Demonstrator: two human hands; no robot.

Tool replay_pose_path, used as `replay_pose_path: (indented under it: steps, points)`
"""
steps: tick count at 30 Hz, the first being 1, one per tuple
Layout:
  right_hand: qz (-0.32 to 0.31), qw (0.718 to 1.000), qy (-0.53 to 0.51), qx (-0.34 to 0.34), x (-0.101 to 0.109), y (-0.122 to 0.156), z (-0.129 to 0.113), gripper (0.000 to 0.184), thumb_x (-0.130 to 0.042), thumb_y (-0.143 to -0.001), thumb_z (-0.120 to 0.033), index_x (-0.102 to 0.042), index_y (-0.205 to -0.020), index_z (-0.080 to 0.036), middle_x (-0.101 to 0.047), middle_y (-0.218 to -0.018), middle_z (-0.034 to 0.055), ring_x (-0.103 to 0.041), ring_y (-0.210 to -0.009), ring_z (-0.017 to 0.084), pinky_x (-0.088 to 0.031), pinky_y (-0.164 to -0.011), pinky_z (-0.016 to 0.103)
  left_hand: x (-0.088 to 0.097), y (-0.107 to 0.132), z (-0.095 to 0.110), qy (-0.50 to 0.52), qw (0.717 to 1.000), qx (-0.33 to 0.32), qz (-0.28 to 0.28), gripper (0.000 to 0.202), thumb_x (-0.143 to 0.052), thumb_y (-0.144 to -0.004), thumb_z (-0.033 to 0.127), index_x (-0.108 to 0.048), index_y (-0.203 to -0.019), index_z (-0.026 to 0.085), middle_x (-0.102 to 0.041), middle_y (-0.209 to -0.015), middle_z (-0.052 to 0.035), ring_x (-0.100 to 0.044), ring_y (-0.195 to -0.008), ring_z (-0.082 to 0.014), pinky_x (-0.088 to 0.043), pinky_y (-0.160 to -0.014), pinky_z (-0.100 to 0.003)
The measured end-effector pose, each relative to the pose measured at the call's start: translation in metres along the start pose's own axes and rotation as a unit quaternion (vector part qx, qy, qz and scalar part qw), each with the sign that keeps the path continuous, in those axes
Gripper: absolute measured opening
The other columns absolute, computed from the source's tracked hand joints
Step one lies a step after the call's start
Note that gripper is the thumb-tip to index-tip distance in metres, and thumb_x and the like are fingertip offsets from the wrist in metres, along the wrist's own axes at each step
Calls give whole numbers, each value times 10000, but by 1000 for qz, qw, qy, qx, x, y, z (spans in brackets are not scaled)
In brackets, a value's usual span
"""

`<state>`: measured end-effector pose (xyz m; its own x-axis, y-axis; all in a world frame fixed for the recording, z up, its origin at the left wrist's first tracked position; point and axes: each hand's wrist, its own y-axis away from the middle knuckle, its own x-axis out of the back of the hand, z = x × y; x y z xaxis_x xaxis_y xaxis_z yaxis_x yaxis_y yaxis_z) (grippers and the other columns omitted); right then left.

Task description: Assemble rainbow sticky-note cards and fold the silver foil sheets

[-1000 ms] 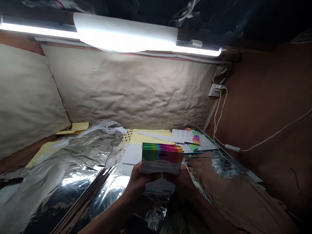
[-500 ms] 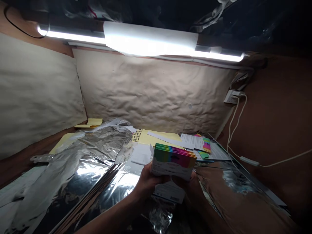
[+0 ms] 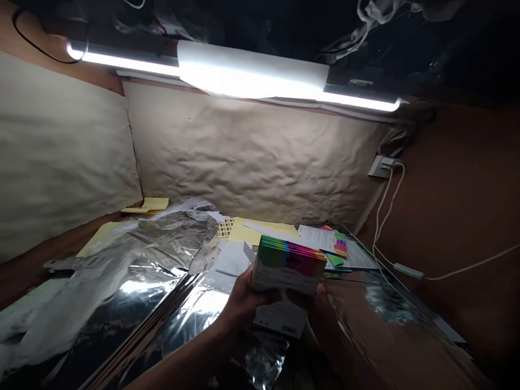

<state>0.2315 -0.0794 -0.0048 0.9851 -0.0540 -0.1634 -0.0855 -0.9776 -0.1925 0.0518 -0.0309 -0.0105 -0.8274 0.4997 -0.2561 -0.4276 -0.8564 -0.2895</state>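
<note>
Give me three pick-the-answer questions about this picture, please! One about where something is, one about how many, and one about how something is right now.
1. Where is the small white wall socket?
A) High up on the right, by the brown wall
B) On the crinkled foil
C) Under a hand

2. How many hands hold the rainbow-striped box stack?
A) One
B) Two
C) Three

3. How is the long white tube light?
A) Glowing
B) Dark
C) Lying on the floor

Answers:
1. A, its white cable runs down beside that wall.
2. B, the left hand and right hand hold it.
3. A, it shines brightly.
</note>
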Motion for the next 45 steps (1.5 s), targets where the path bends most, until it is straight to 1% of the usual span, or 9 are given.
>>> replay_pose_path:
  steps: [3, 6, 8, 10, 16, 21, 29, 36, 45]
  points:
    - [46, 995, -83, -18, 11, -2, -4, 334, -837, -636, -336, -781, -934, -195, -777, -912, 68, -686, -920, 331, -535, -810, 439, 11, -7, -3, 53, 994, -5, 92, 370, -790, -740, 427, -593, -951, 197, -656, -862, -12, -642, -802, -168, -502, -687, -251]
    - [63, 982, -173, -49, 18, -1, -6, 407, -821, -657, -338, -756, -1031, -190, -770, -1004, 83, -678, -1000, 339, -518, -890, 469, 21, -11, -7, 149, 962, 110, 200, 279, -661, -854, 445, -583, -854, 177, -632, -755, -9, -644, -722, -145, -506, -652, -241]
    - [36, 976, -201, -77, 18, 2, -8, 422, -814, -674, -347, -744, -1055, -180, -759, -1058, 99, -675, -1028, 343, -509, -919, 487, 23, -11, -9, 217, 937, 212, 171, 217, -666, -850, 360, -609, -870, 152, -667, -769, -45, -651, -670, -154, -507, -602, -251]
    - [4, 972, -209, -105, 15, 4, -9, 421, -804, -690, -367, -738, -1052, -164, -742, -1113, 119, -668, -1052, 351, -504, -936, 505, 22, -10, -9, 260, 928, 249, 99, 168, -680, -827, 287, -640, -878, 131, -703, -825, -87, -667, -691, -175, -523, -625, -273]
    - [17, 966, -212, -147, 13, 3, -2, 399, -811, -695, -342, -724, -1036, -155, -730, -1154, 123, -673, -1057, 342, -508, -952, 504, 18, 0, 2, 236, 951, 198, -6, 301, -783, -726, 371, -698, -877, 125, -726, -838, -94, -676, -882, -264, -521, -801, -346]
    - [3, 969, -198, -148, 16, 1, 0, 451, -830, -690, -281, -707, -1104, -150, -753, -1091, 112, -682, -1041, 322, -487, -989, 498, 13, 1, 14, 188, 954, 202, -119, 475, -651, -843, 533, -699, -1020, 95, -717, -901, -147, -674, -887, -286, -502, -793, -378]
    - [-22, 972, -184, -144, 9, 4, -4, 404, -836, -685, -298, -725, -1038, -139, -765, -1034, 114, -685, -1022, 320, -499, -964, 489, 17, -3, -4, 75, 985, 140, -69, 414, -641, -860, 513, -726, -953, 119, -713, -777, -69, -621, -660, -174, -445, -598, -239]
    - [-19, 979, -163, -119, 2, 5, -1, 447, -853, -667, -308, -726, -1061, -140, -764, -1029, 122, -670, -1055, 337, -498, -954, 493, 14, -2, -3, 4, 991, 131, -19, 463, -672, -832, 523, -723, -985, 89, -707, -764, -90, -617, -654, -188, -445, -577, -254]
    - [-7, 986, -129, -105, -5, 8, -3, 477, -875, -634, -323, -742, -1051, -130, -767, -994, 135, -685, -1012, 353, -522, -910, 505, 11, -1, 4, -42, 990, 131, -25, 400, -734, -799, 448, -696, -1019, 116, -740, -906, -105, -674, -803, -237, -519, -677, -298]
